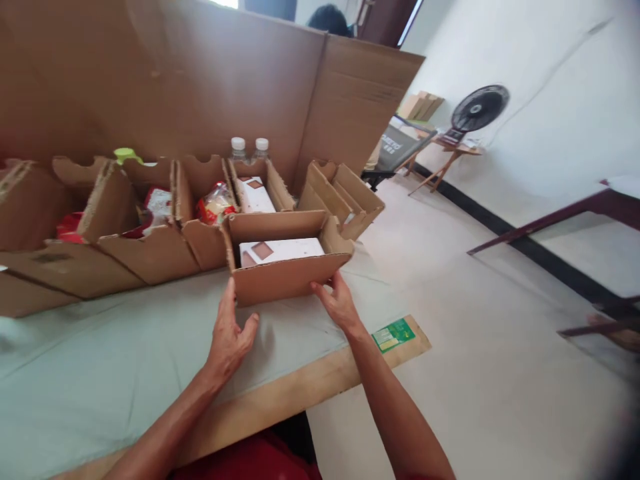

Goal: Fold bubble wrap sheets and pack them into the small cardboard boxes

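Observation:
A small open cardboard box (280,285) sits in front of me near the right end of the table, with a white carton (295,249) lying inside it. My right hand (340,303) grips the box's lower right corner, thumb on the front wall and fingers round the end. At the box's left end is my left hand (231,337), its fingers stretched up along the side and its thumb spread away from the front wall. Whether the left fingertips press on the cardboard is hard to tell. Behind stands another cardboard bin (284,187) with a similar white carton (256,195).
Several cardboard bins (145,261) line the table (165,353), some holding packets (219,202). Two white-capped bottles (239,148) stand behind them, before a tall cardboard panel (240,80). More cardboard boxes (345,197) stand right. A fan (480,109) and a person's head (329,20) show beyond.

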A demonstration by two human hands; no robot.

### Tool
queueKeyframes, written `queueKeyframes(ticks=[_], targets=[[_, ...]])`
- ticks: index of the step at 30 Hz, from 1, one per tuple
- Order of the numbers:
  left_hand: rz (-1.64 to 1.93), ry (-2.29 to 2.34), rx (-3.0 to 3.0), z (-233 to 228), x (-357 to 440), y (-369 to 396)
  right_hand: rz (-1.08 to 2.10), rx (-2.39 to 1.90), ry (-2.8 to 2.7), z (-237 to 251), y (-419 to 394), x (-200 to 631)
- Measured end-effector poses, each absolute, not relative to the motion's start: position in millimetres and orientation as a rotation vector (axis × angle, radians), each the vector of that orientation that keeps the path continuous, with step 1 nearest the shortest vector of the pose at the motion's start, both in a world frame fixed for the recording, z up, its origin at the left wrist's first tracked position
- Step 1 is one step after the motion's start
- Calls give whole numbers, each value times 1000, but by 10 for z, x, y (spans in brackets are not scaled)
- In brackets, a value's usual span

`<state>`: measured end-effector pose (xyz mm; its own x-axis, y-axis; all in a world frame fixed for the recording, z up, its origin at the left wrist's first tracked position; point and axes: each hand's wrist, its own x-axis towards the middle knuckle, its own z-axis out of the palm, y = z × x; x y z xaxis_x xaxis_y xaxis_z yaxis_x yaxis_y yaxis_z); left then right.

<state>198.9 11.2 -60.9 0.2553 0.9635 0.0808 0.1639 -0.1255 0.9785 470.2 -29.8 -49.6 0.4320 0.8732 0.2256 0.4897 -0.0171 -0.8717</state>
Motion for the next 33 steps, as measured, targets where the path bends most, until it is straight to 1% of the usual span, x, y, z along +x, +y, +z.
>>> queueKeyframes(ticks=[4, 6, 8, 10, 14, 17, 19, 22, 25, 27, 29, 31, 33], targets=[[941, 1149, 1584, -787, 1732, -16, 32, -1844, -1238, -641, -702, 4692], [907, 1121, 1641, -846, 1537, -132, -2, -1884, -1245, -712, -844, 4584], [837, 1063, 1722, -850, 1345, -264, 94, -1913, -1290, -736, -865, 4340], [761, 967, 1810, -801, 1173, -395, 238, -1815, -1459, -685, -770, 3937], [749, 761, 1832, -672, 876, -584, 513, -1331, -1950, -379, -294, 2850], [809, 684, 1714, -664, 677, -646, 620, -1078, -2191, -106, 231, 1994], [851, 712, 1617, -700, 560, -678, 658, -954, -2326, 19, 605, 1406], [891, 792, 1398, -764, 394, -741, 768, -946, -2458, 75, 1118, 524], [925, 769, 993, -808, 202, -797, 978, -1033, -2396, 34, 1437, -135], [1041, 755, 720, -812, 41, -795, 1036, -1080, -2326, 5, 1475, -288], [1211, 750, 510, -783, -142, -749, 1054, -1103, -2237, 1, 1356, -154], [1342, 705, 357, -723, -316, -661, 1150, -1083, -2061, 30, 1107, 241], [1397, 646, 248, -648, -436, -542, 1311, -1041, -1849, 80, 769, 810]])
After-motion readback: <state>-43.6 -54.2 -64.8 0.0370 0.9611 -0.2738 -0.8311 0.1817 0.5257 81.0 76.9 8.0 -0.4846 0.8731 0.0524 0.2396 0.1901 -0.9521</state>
